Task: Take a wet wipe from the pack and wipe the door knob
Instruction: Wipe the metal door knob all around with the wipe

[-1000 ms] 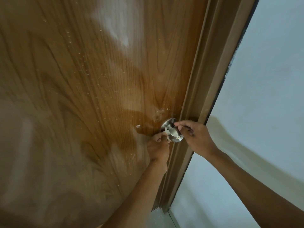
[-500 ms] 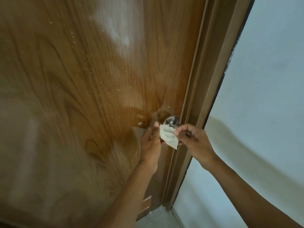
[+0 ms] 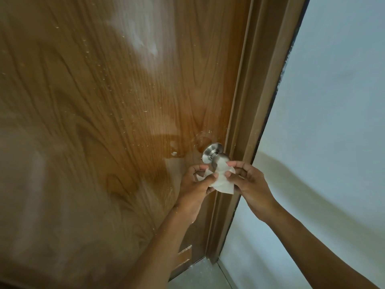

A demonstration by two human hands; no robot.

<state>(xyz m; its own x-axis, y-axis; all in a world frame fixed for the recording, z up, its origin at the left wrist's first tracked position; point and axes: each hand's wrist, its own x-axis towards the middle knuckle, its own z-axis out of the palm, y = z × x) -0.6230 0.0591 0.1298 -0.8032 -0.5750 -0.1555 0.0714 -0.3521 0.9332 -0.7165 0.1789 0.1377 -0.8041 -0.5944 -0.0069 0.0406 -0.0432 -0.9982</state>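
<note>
A silver door knob (image 3: 214, 154) sticks out of the brown wooden door (image 3: 104, 122) near its right edge. A white wet wipe (image 3: 221, 180) hangs just below and in front of the knob, its top touching the knob's end. My left hand (image 3: 195, 184) pinches the wipe's left side between thumb and fingers. My right hand (image 3: 250, 184) pinches its right side. Both hands sit slightly below the knob. The wipe pack is not in view.
The brown door frame (image 3: 250, 101) runs down right of the knob. A pale wall (image 3: 333, 122) fills the right side. Light floor (image 3: 200, 274) shows at the bottom by the door's lower corner.
The wipe has come out from a small bunch at the knob into a spread sheet held between both hands. Both hands have dropped slightly below the knob, which now shows more.
</note>
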